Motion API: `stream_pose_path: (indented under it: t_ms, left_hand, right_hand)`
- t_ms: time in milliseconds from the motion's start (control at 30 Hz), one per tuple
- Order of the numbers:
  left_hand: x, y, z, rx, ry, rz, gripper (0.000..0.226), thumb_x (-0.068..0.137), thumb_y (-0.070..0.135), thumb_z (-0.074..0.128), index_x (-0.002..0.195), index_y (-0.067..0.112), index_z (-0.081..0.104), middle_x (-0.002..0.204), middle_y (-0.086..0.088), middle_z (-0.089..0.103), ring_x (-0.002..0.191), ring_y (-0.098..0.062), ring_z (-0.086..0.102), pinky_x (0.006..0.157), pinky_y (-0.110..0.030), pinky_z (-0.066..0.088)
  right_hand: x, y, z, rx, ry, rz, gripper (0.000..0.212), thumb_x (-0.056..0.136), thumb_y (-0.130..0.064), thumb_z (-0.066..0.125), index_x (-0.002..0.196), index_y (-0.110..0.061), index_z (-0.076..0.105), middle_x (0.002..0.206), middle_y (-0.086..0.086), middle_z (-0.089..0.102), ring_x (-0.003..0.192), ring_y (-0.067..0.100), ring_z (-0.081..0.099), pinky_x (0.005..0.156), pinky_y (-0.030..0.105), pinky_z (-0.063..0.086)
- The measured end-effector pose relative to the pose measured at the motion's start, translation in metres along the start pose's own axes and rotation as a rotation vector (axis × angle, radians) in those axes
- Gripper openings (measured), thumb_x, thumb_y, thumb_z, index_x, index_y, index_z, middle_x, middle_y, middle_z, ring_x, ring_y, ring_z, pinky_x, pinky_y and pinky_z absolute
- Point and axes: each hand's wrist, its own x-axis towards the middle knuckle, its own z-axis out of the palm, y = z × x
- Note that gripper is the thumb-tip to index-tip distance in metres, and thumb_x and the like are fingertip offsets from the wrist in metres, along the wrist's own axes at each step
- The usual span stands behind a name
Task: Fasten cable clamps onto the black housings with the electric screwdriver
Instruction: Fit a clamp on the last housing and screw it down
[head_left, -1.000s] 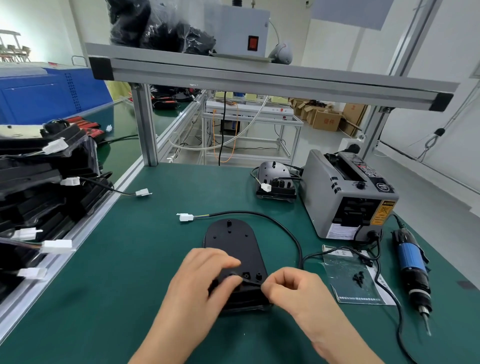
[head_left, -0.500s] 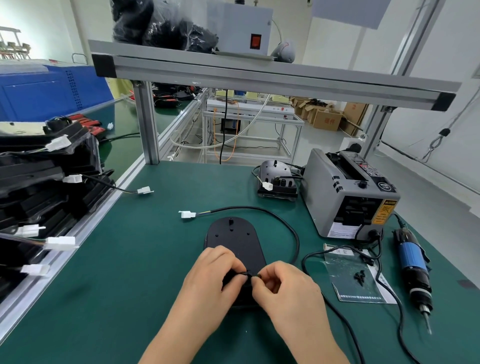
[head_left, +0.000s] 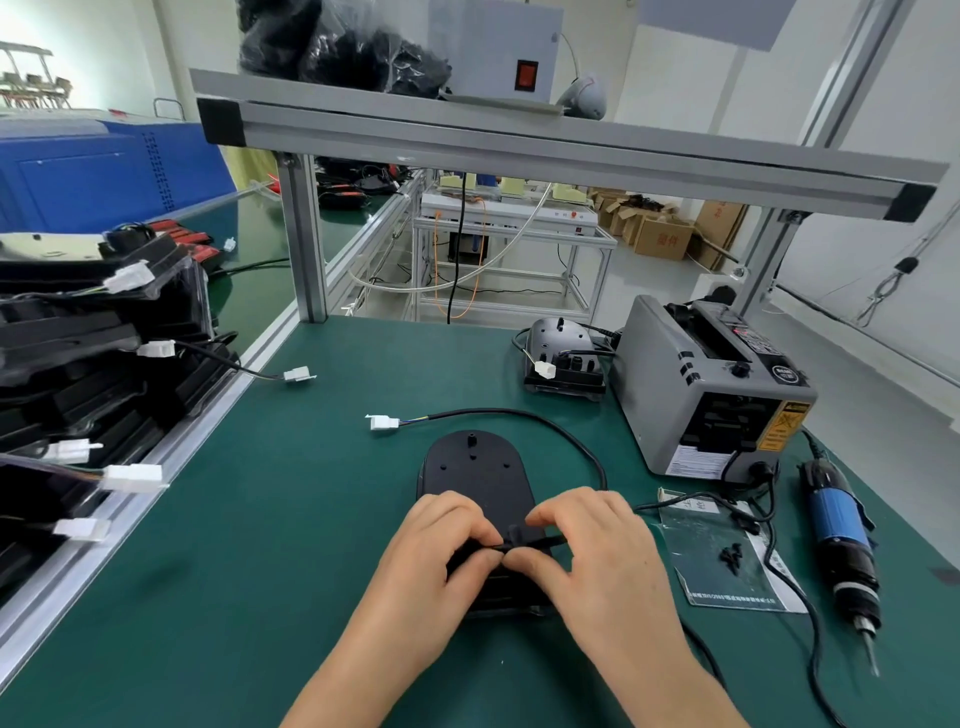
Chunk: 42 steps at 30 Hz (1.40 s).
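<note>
Pinching a small black cable clamp (head_left: 517, 535) between thumbs and forefingers, the left hand (head_left: 436, 551) and right hand (head_left: 597, 551) meet fingertip to fingertip over the near end of the black housing (head_left: 480, 473) — matte, flat, rounded at its far end, with a short peg and small holes. Its cable (head_left: 571, 436) loops beyond the right hand to a white connector (head_left: 383, 422). The blue-bodied electric screwdriver (head_left: 839, 535) lies well right of the grip.

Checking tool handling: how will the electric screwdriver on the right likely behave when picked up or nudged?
The electric screwdriver lies on its side with a round body, so it may roll if nudged. Its thin bit sticks out and could snag.
</note>
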Motion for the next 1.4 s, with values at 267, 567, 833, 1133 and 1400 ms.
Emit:
stream_pose_path:
  t_ms: [267,567,833,1133,1400]
  left_hand:
    - [0.005,0.006,-0.007,-0.069,-0.091,-0.141,0.009,0.089,0.029,0.062,0.086,0.037,0.061,0.095,0.023,0.054,0.102,-0.002,0.050,0.084,-0.014,0.038]
    - [0.008,0.020,0.003,0.009,-0.027,-0.343,0.014,0.087,0.038,0.060,0.079,0.031,0.068,0.094,0.022,0.050,0.106,0.012,0.030,0.077,-0.004,0.031]
    - [0.012,0.018,0.009,-0.137,-0.015,-0.484,0.020,0.081,0.026,0.068,0.063,0.020,0.069,0.095,0.015,0.058,0.104,0.019,0.028,0.075,0.004,0.026]
    - [0.011,0.022,0.008,-0.153,0.005,-0.490,0.023,0.082,0.027,0.070,0.059,0.026,0.071,0.095,0.019,0.057,0.105,0.016,0.031,0.079,-0.010,0.032]
    - [0.006,0.023,0.010,-0.190,0.027,-0.491,0.020,0.079,0.021,0.071,0.059,0.023,0.069,0.092,0.022,0.059,0.105,0.014,0.034,0.078,-0.006,0.031]
  right_hand:
    - [0.008,0.011,0.003,0.091,-0.155,-0.013,0.032,0.072,-0.057,0.059,0.082,-0.029,0.069,0.080,-0.024,0.059,0.093,0.003,0.049,0.081,0.027,0.035]
    - [0.004,0.011,0.003,0.109,-0.091,-0.095,0.025,0.078,-0.049,0.059,0.078,-0.026,0.067,0.079,-0.020,0.060,0.086,0.006,0.051,0.076,0.029,0.040]
    - [-0.002,0.012,0.007,0.160,-0.047,-0.091,0.022,0.081,-0.046,0.057,0.078,-0.025,0.065,0.081,-0.019,0.059,0.090,0.002,0.045,0.080,0.028,0.034]
    - [-0.004,0.014,0.009,0.143,0.015,-0.126,0.020,0.081,-0.044,0.059,0.078,-0.025,0.066,0.081,-0.020,0.060,0.090,0.001,0.045,0.081,0.021,0.030]
    - [0.001,0.052,-0.019,0.093,-0.089,0.030,0.011,0.084,-0.037,0.061,0.084,-0.028,0.067,0.087,-0.018,0.059,0.088,0.005,0.050,0.080,0.018,0.035]
